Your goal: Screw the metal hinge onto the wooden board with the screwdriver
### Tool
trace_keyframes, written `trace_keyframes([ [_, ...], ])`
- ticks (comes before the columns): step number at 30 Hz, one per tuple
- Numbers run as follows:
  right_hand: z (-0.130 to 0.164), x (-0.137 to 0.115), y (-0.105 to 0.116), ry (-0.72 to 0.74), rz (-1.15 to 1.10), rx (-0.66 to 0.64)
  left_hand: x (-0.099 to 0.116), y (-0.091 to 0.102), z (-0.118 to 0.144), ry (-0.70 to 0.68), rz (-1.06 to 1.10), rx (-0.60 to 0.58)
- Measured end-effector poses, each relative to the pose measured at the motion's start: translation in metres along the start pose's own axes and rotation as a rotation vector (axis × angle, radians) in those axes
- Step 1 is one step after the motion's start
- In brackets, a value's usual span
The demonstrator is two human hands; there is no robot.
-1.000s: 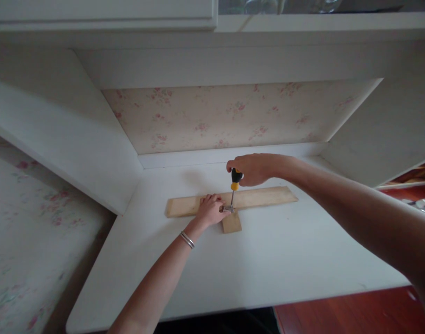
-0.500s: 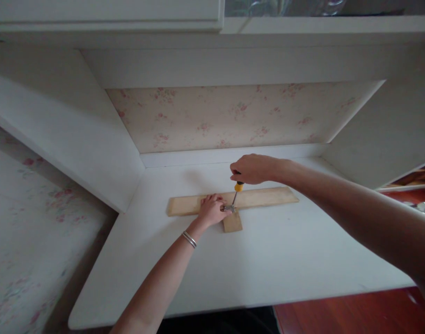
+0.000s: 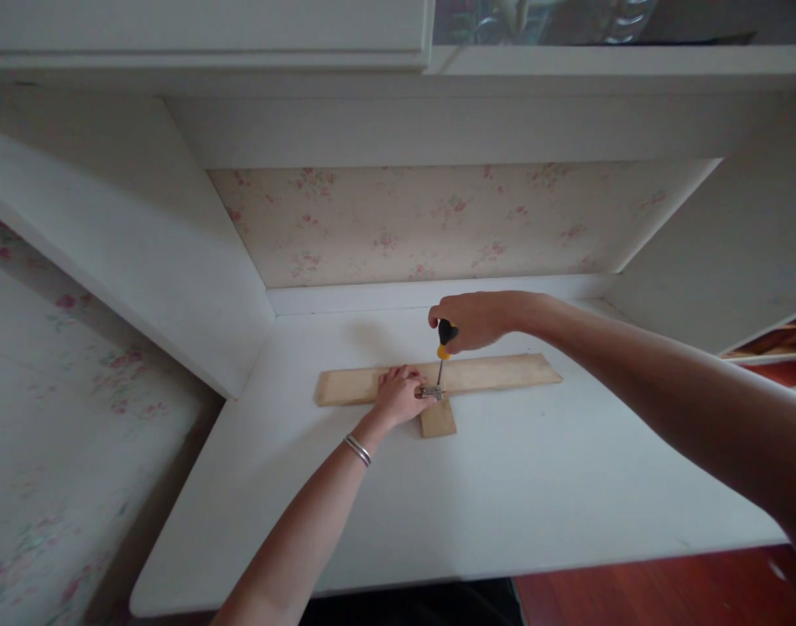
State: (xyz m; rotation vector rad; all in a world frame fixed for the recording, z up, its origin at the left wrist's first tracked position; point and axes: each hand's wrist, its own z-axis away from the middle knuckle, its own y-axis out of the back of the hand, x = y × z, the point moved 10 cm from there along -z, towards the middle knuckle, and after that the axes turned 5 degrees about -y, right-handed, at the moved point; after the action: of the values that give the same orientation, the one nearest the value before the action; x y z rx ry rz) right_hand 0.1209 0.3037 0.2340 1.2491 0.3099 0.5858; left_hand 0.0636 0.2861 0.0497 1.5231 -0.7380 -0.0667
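Note:
My right hand [image 3: 473,320] is closed round the black and yellow handle of a screwdriver [image 3: 444,339]. Its shaft points down, and the tip meets a small metal hinge [image 3: 429,392]. My left hand [image 3: 400,396] grips the hinge at its left end, with the fingers lying over a long pale wooden board [image 3: 502,372]. A short wooden piece [image 3: 439,419] sticks out from the board's near side, under the hinge. The hinge's left part is hidden by my left hand.
The board lies on a white tabletop [image 3: 534,487] between white side panels [image 3: 130,235]. Behind is a floral-papered wall [image 3: 404,226]. A white cabinet [image 3: 202,35] with glassware [image 3: 626,17] overhangs it. Reddish wooden floor [image 3: 633,584] shows past the front edge.
The fingers of my right hand have shifted on the screwdriver, showing more of its black handle. My left hand, the hinge and the board keep their places; the view has moved slightly.

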Motion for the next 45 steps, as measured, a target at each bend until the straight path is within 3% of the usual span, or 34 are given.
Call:
trace_keyframes([
  [3,-0.002,0.013,0.0,-0.149,0.022,-0.012,-0.001,0.0,0.001,0.001,-0.005,0.01],
  [9,0.0,-0.007,0.003,0.068,0.029,0.015,0.001,0.001,0.001,-0.019,0.0,0.022],
  [15,0.009,-0.007,0.015,0.091,0.013,0.102,-0.001,0.001,0.0,-0.02,0.014,0.013],
  [21,0.032,0.012,0.023,0.023,-0.055,0.24,0.002,0.006,-0.002,-0.04,0.032,-0.005],
  [24,0.055,0.036,0.013,-0.107,-0.152,0.307,0.01,0.011,-0.006,-0.09,0.039,-0.012],
  [28,0.098,0.088,-0.036,-0.394,-0.571,0.421,0.034,0.013,-0.015,-0.267,0.048,-0.081],
  [31,0.136,0.128,-0.105,-0.63,-1.157,0.6,0.046,0.011,-0.023,-0.366,0.012,-0.153],
  [33,0.158,0.142,-0.157,-0.768,-1.519,0.729,0.051,0.009,-0.028,-0.425,-0.028,-0.197],
  [36,0.173,0.135,-0.221,-0.82,-1.89,0.819,0.058,0.009,-0.035,-0.513,-0.054,-0.234],
  [39,0.181,0.113,-0.269,-0.879,-2.085,0.875,0.06,0.011,-0.041,-0.532,-0.038,-0.267],
  [42,0.185,0.09,-0.298,-0.909,-2.142,0.961,0.06,0.008,-0.045,-0.515,-0.011,-0.336],
  [45,0.181,0.072,-0.313,-0.905,-2.174,0.991,0.06,0.004,-0.048,-0.494,-0.016,-0.388],
])
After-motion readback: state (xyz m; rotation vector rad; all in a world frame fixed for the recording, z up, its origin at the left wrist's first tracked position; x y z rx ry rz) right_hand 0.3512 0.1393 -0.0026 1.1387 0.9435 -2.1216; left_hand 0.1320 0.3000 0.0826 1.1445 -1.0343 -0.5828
